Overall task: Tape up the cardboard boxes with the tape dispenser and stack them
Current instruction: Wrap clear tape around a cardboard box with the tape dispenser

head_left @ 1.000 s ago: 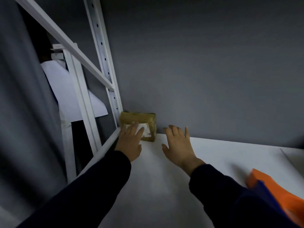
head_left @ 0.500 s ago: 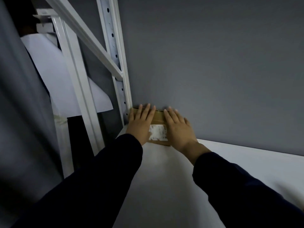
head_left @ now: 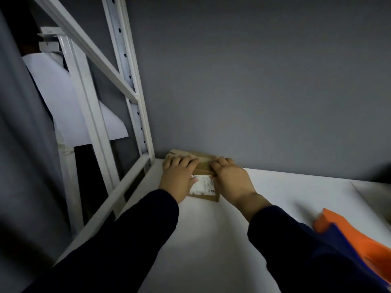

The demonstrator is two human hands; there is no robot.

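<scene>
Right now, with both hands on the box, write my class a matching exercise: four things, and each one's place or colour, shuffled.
1. cardboard box
2. left hand
3. orange object
4. shelf upright

A. lower right edge of view
B. white, with holes
C. brown, with a white label
D. on the box's left side

Pairs: 1-C, 2-D, 3-A, 4-B

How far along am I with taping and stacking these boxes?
Done: nothing visibly; no stack, one cardboard box in view, tape unclear. In hand: left hand and right hand grip it by the grey wall. Left: taping, stacking; the orange tool, likely the dispenser, lies untouched.
</scene>
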